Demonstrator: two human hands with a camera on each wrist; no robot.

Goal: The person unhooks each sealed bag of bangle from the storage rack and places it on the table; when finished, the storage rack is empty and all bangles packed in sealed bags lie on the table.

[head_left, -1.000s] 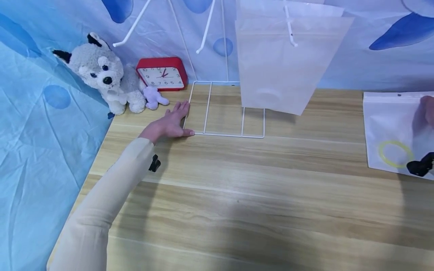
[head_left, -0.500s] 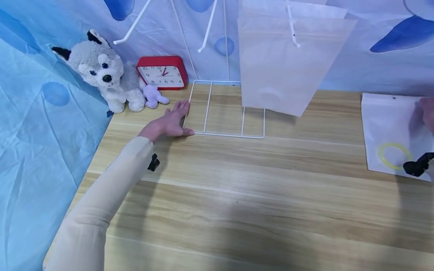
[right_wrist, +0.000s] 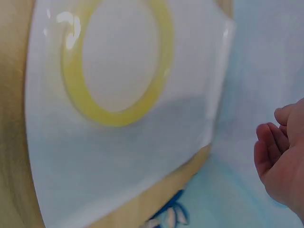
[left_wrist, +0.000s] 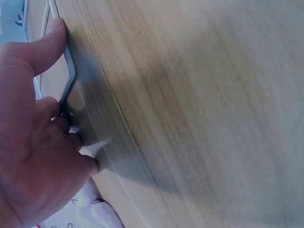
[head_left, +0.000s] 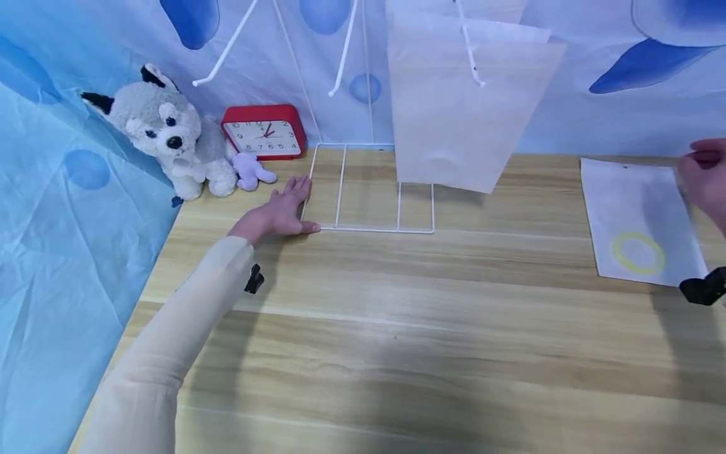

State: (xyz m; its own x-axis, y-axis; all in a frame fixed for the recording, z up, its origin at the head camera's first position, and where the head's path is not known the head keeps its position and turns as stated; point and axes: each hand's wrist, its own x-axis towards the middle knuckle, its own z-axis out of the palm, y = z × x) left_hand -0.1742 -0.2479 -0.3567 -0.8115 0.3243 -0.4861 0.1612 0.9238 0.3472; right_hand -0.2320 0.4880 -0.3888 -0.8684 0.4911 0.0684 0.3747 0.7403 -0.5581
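In the head view my left hand (head_left: 280,211) rests at the left front corner of a white wire display rack (head_left: 377,231). Its thumb touches the front bar and its fingers lie spread along the left bar; the left wrist view shows thumb and fingertips (left_wrist: 56,32) against the wire. My right hand (head_left: 706,180), at the far right, holds nothing, its fingers loosely curled. Beside it on the table lies a flat white pouch (head_left: 615,195) with a yellow ring (head_left: 638,253) visible through its front. The right wrist view shows the hand apart from this pouch.
Pale pouches (head_left: 454,120) hang from the rack's right hook. Other hooks (head_left: 227,50) jut forward at the upper left. A husky plush (head_left: 167,135), a red clock (head_left: 263,131) and a small purple plush (head_left: 249,170) stand at the back left. Blue patterned cloth (head_left: 561,126) hangs behind.
My right hand has come off the white pouch on the table and risen slightly; it is now beside the pouch. My left hand stays on the rack. The head view has shifted a little.
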